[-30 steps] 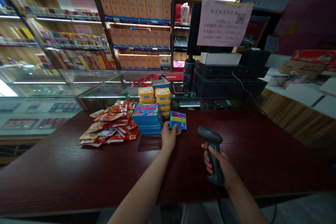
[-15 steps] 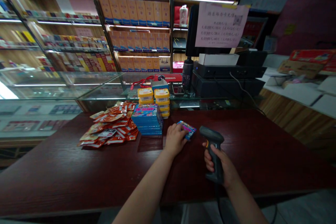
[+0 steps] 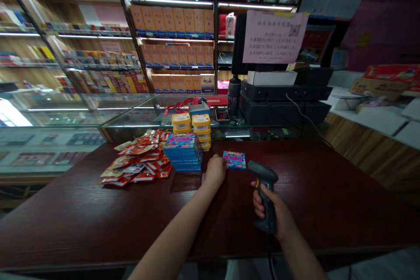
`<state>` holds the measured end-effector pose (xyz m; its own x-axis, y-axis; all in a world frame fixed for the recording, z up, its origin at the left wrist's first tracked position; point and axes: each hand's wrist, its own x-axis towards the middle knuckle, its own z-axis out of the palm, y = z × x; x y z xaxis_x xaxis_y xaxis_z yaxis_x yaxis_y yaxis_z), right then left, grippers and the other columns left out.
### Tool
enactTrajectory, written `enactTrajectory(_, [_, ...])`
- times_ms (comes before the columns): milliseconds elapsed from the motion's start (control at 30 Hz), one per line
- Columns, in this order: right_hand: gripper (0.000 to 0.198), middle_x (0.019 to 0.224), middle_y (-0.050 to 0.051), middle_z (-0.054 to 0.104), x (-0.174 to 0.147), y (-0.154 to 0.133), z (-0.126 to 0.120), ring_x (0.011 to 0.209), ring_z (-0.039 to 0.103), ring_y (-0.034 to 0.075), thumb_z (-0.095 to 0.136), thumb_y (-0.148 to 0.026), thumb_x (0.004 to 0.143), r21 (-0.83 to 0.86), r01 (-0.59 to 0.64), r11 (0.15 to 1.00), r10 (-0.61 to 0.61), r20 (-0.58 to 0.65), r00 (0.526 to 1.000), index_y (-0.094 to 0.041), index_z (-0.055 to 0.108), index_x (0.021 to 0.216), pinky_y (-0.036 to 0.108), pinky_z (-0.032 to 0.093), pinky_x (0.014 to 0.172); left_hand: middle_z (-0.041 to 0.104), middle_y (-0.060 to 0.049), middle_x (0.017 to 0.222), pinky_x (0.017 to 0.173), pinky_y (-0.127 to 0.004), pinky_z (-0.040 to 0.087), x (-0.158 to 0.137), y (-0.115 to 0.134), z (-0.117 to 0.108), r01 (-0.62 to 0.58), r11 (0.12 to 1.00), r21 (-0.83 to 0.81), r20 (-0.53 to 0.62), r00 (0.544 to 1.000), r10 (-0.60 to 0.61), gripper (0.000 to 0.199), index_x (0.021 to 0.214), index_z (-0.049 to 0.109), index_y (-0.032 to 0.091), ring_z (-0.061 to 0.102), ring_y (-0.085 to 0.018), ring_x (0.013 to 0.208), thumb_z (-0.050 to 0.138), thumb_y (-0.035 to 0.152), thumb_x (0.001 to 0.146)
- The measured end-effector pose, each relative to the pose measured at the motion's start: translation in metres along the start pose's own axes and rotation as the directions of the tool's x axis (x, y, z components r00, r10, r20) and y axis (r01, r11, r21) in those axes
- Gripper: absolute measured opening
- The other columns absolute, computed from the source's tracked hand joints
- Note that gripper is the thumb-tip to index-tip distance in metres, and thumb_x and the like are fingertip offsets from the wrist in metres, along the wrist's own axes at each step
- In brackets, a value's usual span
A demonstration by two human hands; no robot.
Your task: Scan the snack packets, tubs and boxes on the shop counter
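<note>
My right hand [image 3: 271, 205] is wrapped round the grip of a dark barcode scanner [image 3: 265, 177], whose head points up and left over the table; its cable hangs below. My left hand [image 3: 215, 170] is low over the tabletop, between a stack of flat blue boxes [image 3: 183, 153] and a single blue box [image 3: 234, 160] with a pink-lettered front. That single box lies flat, its left edge close by my left fingers. The fingers are mostly hidden behind the back of the hand, and I cannot tell whether they touch the box.
Orange snack packets [image 3: 141, 157] are heaped left of the stack. Yellow-lidded tubs [image 3: 201, 129] are piled behind it. Beyond the dark wooden table [image 3: 114, 223] stand a glass counter, a phone [image 3: 222, 115], a black bottle [image 3: 233, 96] and a monitor with a paper notice [image 3: 274, 37].
My left hand has come off the top of the single blue box and shifted slightly left. The box now lies squarer, its front uncovered. The scanner stays in my right hand, nearly unmoved.
</note>
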<state>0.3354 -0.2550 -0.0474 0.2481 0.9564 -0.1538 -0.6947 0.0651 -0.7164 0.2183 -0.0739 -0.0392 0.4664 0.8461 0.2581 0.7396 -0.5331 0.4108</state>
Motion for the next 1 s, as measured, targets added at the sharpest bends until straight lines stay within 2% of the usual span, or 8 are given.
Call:
enactTrajectory(300, [0.032, 0.054, -0.007, 0.049, 0.007, 0.003, -0.002, 0.04, 0.037, 0.004, 0.074, -0.042, 0.072, 0.051, -0.018, 0.999, 0.019, -0.007, 1.0, -0.018, 0.063, 0.091, 0.014, 0.027, 0.034, 0.063, -0.007, 0.087, 0.078, -0.027, 0.046, 0.056, 0.009, 0.033, 0.072, 0.966, -0.247, -0.128, 0.986, -0.106, 0.016, 0.085, 0.072, 0.014, 0.059, -0.016, 0.082, 0.07, 0.015, 0.069])
enactTrajectory(467, [0.033, 0.054, -0.007, 0.049, 0.009, 0.004, -0.004, 0.04, 0.038, 0.005, 0.075, -0.041, 0.071, 0.056, -0.019, 0.998, 0.02, -0.017, 1.0, -0.018, 0.063, 0.092, 0.014, 0.027, 0.034, 0.066, -0.009, 0.09, 0.083, -0.03, 0.046, 0.075, 0.015, 0.045, 0.043, 0.961, -0.272, -0.117, 0.99, -0.077, 0.02, 0.09, 0.073, 0.015, 0.062, -0.018, 0.085, 0.063, 0.008, 0.074])
enactTrajectory(633, [0.032, 0.055, -0.006, 0.05, 0.01, 0.005, -0.003, 0.041, 0.039, 0.005, 0.074, -0.04, 0.073, 0.054, -0.007, 0.999, 0.008, -0.028, 1.0, -0.018, 0.063, 0.093, 0.014, 0.027, 0.035, 0.066, -0.012, 0.094, 0.085, -0.031, 0.046, 0.078, 0.018, 0.045, 0.036, 0.96, -0.277, -0.089, 0.994, -0.063, 0.024, 0.095, 0.072, 0.012, 0.062, -0.019, 0.089, 0.059, 0.006, 0.076])
enactTrajectory(733, [0.034, 0.055, -0.006, 0.05, 0.01, 0.005, -0.005, 0.041, 0.039, 0.005, 0.076, -0.041, 0.07, 0.055, -0.019, 0.998, 0.02, -0.023, 1.0, -0.018, 0.064, 0.092, 0.014, 0.027, 0.034, 0.065, -0.01, 0.094, 0.083, -0.03, 0.047, 0.069, 0.017, 0.038, -0.015, 0.962, -0.273, -0.075, 0.997, -0.005, 0.027, 0.1, 0.07, 0.013, 0.061, -0.018, 0.088, 0.061, 0.009, 0.075])
enactTrajectory(800, [0.035, 0.055, -0.006, 0.05, 0.011, 0.005, -0.007, 0.04, 0.039, 0.005, 0.077, -0.041, 0.07, 0.052, -0.025, 0.998, 0.026, -0.015, 1.0, -0.018, 0.064, 0.092, 0.015, 0.027, 0.034, 0.064, -0.009, 0.096, 0.084, -0.03, 0.047, 0.056, 0.016, 0.026, -0.114, 0.961, -0.253, -0.102, 0.991, 0.091, 0.029, 0.103, 0.069, 0.015, 0.06, -0.018, 0.09, 0.061, 0.011, 0.076])
enactTrajectory(900, [0.035, 0.055, -0.006, 0.05, 0.011, 0.005, -0.01, 0.041, 0.04, 0.006, 0.077, -0.041, 0.07, 0.031, -0.061, 0.998, 0.061, 0.016, 0.998, -0.018, 0.064, 0.093, 0.016, 0.029, 0.034, 0.064, -0.008, 0.099, 0.087, -0.032, 0.045, 0.027, 0.014, -0.004, -0.278, 0.948, -0.153, -0.203, 0.948, 0.245, 0.025, 0.102, 0.069, 0.018, 0.057, -0.019, 0.096, 0.057, 0.015, 0.08])
enactTrajectory(1000, [0.034, 0.056, -0.005, 0.051, 0.009, 0.005, -0.01, 0.042, 0.041, 0.006, 0.076, -0.04, 0.071, 0.018, -0.069, 0.997, 0.069, 0.021, 0.997, -0.018, 0.064, 0.093, 0.016, 0.03, 0.035, 0.065, -0.007, 0.103, 0.088, -0.036, 0.044, -0.004, 0.009, -0.038, -0.314, 0.949, 0.027, -0.331, 0.893, 0.305, 0.022, 0.099, 0.07, 0.023, 0.055, -0.021, 0.099, 0.053, 0.02, 0.085])
